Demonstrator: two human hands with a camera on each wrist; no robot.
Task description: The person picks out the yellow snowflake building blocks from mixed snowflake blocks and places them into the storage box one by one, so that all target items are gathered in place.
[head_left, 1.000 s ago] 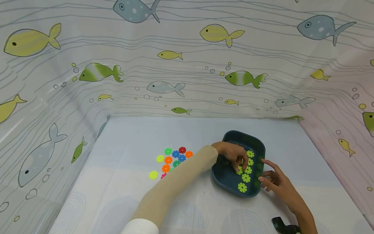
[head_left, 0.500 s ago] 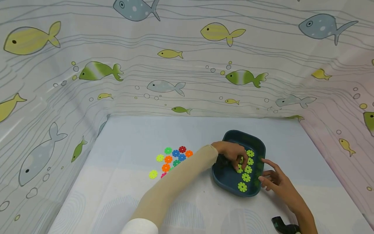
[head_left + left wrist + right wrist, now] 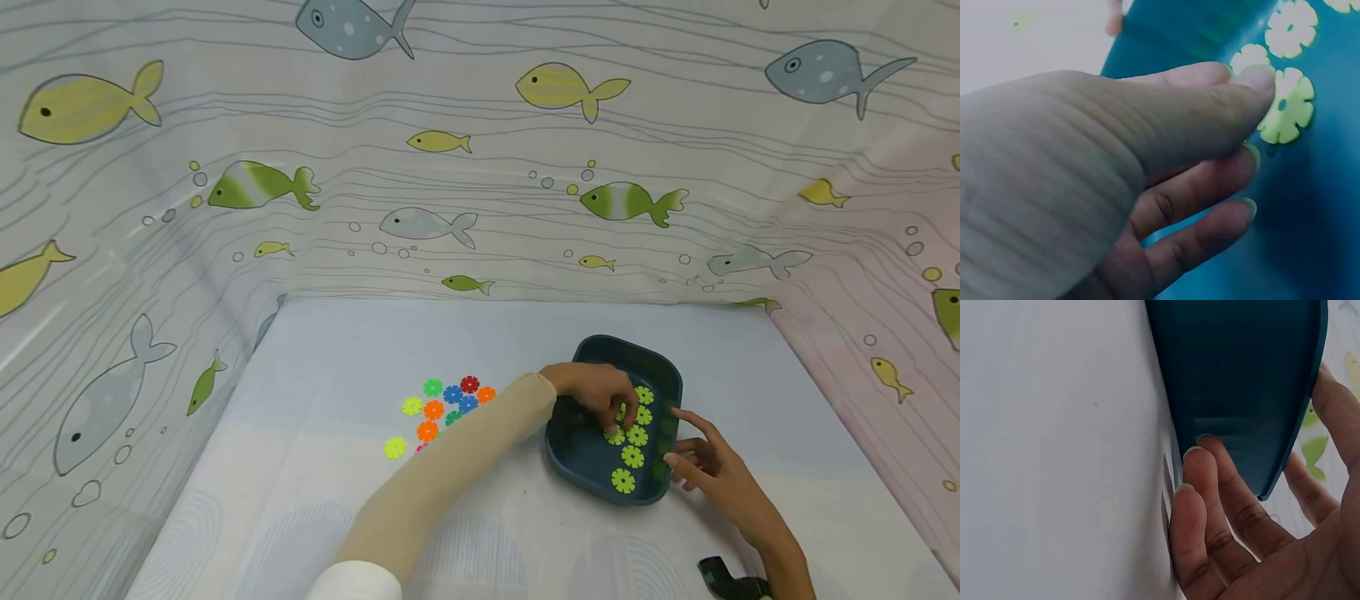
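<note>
In the head view a dark teal tray holds several yellow-green flower-shaped plastic discs. My left hand, in a beige sleeve, reaches into it. Thumb and forefinger pinch one yellow-green disc in the left wrist view, close over the tray floor; the other fingers are bent below. On the tray's right side, my right hand touches the outer wall and rim with spread, loosely bent fingers. The right wrist view shows its fingertips against the tray's outer wall.
Several loose discs, green, blue, red and orange, lie on the pale patterned tablecloth left of the tray, partly hidden by my left sleeve. A black strap-like device is at my right wrist. Fish-printed sheets wall the table's back and sides.
The fingers of my left hand shift very slightly over the disc in the tray. My right hand and the tray stay in place; the head view shifts a little.
</note>
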